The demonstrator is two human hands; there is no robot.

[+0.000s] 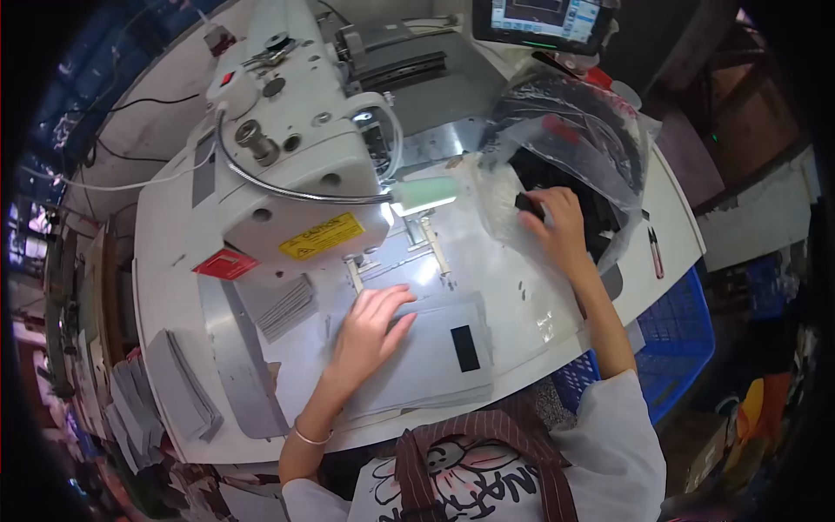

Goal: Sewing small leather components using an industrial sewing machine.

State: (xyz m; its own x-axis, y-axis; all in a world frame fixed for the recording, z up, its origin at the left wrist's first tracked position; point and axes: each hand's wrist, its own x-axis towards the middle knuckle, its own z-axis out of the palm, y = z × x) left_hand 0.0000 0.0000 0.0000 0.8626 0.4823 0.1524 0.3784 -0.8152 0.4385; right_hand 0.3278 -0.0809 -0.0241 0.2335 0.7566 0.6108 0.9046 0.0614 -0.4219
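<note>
Grey sheets (413, 365) lie stacked before the sewing machine (304, 161). Left hand (370, 332) is over them, fingers loosely spread; contact unclear. Black patch (465, 348) lies on the stack, front-right of the machine. Right of the machine, right hand (558, 228) pinches a black piece (527, 205) beside the plastic bag (600, 130). Judged step: piece pick-up; next move calls for clearing the bag.

The left forearm (315, 418) slants upward to the right, and its left hand (372, 326) has the back turned up, fingers (385, 300) loosely bent, thumb (399, 332) apart. The right forearm (605, 329) leans leftward; its right hand (558, 228), farther forward, makes a pinch.
</note>
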